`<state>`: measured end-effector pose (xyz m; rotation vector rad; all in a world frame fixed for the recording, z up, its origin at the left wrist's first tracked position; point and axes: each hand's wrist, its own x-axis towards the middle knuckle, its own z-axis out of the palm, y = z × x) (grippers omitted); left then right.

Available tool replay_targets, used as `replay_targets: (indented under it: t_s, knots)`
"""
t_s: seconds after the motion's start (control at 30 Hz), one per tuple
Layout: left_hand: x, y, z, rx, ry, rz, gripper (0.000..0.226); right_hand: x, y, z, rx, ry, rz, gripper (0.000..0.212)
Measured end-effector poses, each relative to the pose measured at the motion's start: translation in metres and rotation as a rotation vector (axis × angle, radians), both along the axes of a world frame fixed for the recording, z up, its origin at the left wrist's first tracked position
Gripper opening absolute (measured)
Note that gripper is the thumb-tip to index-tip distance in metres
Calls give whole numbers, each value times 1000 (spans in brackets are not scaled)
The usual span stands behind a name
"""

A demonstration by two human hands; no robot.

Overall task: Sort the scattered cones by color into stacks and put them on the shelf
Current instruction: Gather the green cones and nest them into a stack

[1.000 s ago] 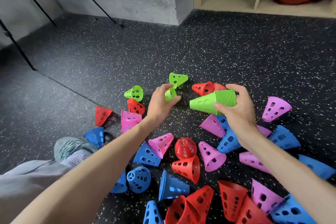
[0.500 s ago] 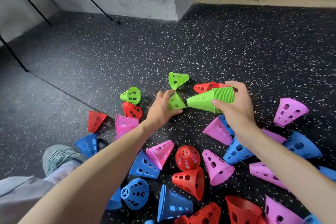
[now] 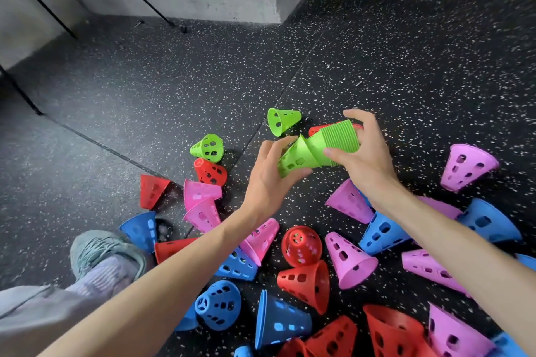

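The right hand (image 3: pixel 367 159) grips a green stack (image 3: pixel 333 143) above the floor (image 3: pixel 406 66); the left hand (image 3: pixel 268 180) holds a green cone (image 3: pixel 294 158) touching the stack's narrow end. Two green cones (image 3: pixel 282 120) (image 3: pixel 208 148) lie far left of the scattered pile
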<state>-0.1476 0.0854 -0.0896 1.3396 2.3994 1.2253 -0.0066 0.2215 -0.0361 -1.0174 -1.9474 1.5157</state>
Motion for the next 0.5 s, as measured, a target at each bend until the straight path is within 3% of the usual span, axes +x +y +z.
replay_targets:
  t_s: [0.4, 0.5]
  knots:
    - [-4, -1, 7, 7, 29, -27, 56, -4, -7, -1, 9, -9, 102, 77]
    - [-21, -2, 20, -11, 55, -69, 43, -8, -9, 0, 18, -1, 82, 78]
